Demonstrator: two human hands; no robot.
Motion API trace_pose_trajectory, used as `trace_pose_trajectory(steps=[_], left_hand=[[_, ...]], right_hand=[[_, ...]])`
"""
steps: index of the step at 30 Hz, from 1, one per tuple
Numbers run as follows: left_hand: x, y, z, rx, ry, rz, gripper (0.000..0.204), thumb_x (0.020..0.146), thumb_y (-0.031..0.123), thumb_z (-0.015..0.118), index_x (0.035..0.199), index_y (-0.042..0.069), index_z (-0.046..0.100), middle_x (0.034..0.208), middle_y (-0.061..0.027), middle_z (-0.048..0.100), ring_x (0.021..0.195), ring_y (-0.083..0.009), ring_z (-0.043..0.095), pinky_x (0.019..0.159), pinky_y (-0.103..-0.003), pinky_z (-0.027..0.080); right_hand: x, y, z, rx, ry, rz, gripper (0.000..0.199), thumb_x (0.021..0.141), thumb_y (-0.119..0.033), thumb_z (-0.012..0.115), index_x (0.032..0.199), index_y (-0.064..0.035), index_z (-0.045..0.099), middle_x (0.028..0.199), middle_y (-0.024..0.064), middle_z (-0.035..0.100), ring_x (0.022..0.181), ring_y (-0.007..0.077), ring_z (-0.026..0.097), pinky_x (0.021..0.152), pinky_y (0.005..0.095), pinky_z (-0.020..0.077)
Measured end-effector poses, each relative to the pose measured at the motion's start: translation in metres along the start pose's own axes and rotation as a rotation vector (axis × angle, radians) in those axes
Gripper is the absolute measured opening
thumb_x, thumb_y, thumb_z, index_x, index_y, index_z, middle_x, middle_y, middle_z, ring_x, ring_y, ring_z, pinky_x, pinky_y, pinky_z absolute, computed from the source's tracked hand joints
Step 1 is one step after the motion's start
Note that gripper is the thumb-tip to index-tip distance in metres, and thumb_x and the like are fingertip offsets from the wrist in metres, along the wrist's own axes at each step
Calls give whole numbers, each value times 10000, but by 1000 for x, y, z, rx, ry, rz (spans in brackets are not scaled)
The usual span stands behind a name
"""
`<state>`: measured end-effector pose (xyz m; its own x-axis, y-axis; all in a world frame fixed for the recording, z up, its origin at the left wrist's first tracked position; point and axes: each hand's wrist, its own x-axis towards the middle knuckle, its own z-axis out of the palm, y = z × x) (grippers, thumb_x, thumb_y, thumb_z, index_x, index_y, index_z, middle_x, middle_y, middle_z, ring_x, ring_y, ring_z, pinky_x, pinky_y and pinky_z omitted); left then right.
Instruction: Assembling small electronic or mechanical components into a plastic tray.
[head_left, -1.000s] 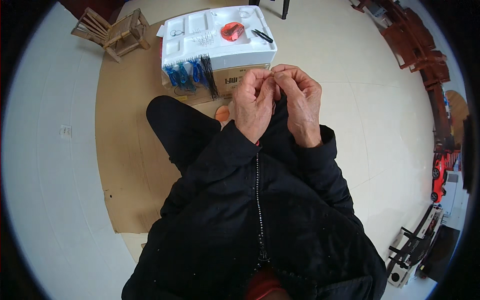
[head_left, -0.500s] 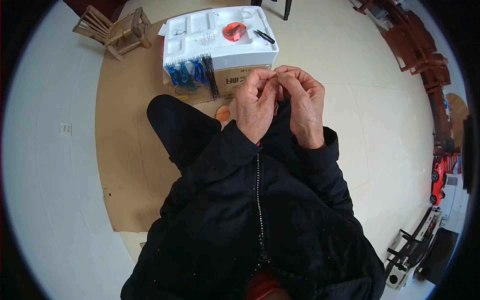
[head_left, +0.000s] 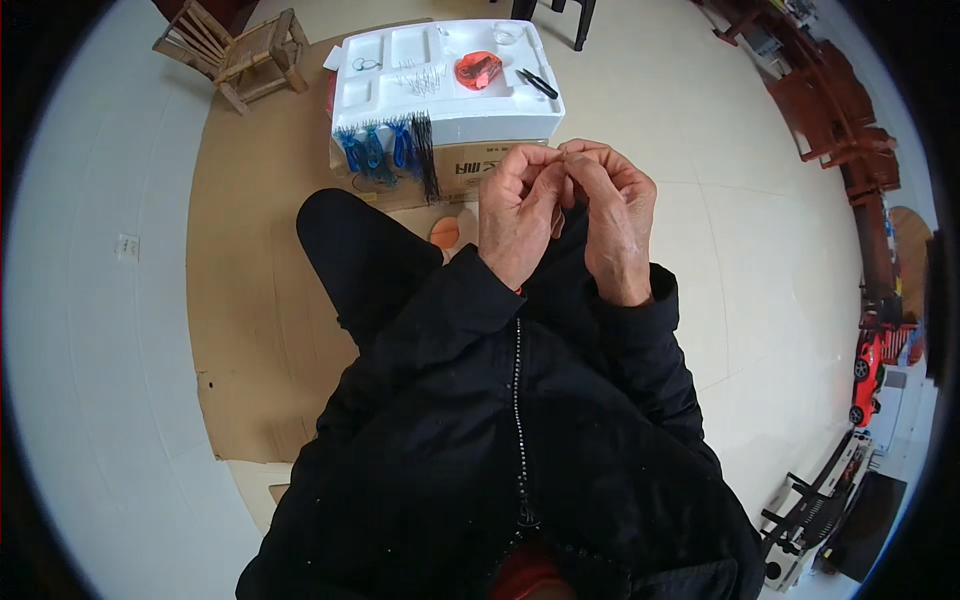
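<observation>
My left hand (head_left: 520, 215) and my right hand (head_left: 615, 215) meet at the fingertips above my lap, both pinched closed. What they pinch is too small or too hidden to make out. Just beyond them stands a white foam tray (head_left: 465, 118) on a cardboard box (head_left: 478, 160). In the tray lie thin pale wire-like pieces (head_left: 420, 80), a red round piece with something dark on it (head_left: 479, 70), black thread snips (head_left: 538, 83) and a small clear cup (head_left: 507, 35). Blue bundles (head_left: 374, 148) and long black strands (head_left: 425, 160) hang over its near left edge.
A bamboo chair (head_left: 240, 55) stands at the far left on a cardboard sheet (head_left: 245, 300). Dark stool legs (head_left: 581, 25) show behind the tray. Along the right wall are wooden furniture (head_left: 835, 110) and a red toy car (head_left: 866, 378).
My hands stay together in the same pinch, with barely any finger movement. The whole view has shifted slightly, so the tray and hands sit a little lower and further right.
</observation>
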<state>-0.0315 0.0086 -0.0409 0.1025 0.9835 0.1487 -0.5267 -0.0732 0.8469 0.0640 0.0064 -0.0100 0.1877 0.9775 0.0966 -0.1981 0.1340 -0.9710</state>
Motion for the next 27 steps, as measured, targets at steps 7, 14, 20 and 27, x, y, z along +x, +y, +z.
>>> trace_pose_trajectory(steps=[7,14,20,27], left_hand=[[45,-9,-9,-91,43,-100,69,947,65,500,933,5,531,688,-21,541,511,-48,461,422,-192,377],[112,-65,-46,-136,104,-104,82,942,84,516,927,5,533,688,-25,544,507,-57,463,420,-209,389],[143,-92,-69,-104,153,-119,95,936,97,534,920,3,535,685,-30,545,501,-59,459,415,-220,393],[158,-102,-83,-107,164,-149,96,936,92,528,932,-3,544,685,-31,547,499,-62,464,407,-218,386]], right_hand=[[44,11,5,22,-26,58,161,842,-112,577,854,48,595,588,30,519,442,110,497,376,238,404],[122,72,4,-72,-38,71,172,848,-107,564,779,47,595,594,49,530,414,132,497,353,247,393],[158,108,4,-60,-62,169,182,850,-108,567,761,48,602,595,47,530,437,121,490,349,253,384],[176,127,3,-27,-93,200,179,854,-107,572,790,54,615,602,42,540,476,105,484,368,250,382]])
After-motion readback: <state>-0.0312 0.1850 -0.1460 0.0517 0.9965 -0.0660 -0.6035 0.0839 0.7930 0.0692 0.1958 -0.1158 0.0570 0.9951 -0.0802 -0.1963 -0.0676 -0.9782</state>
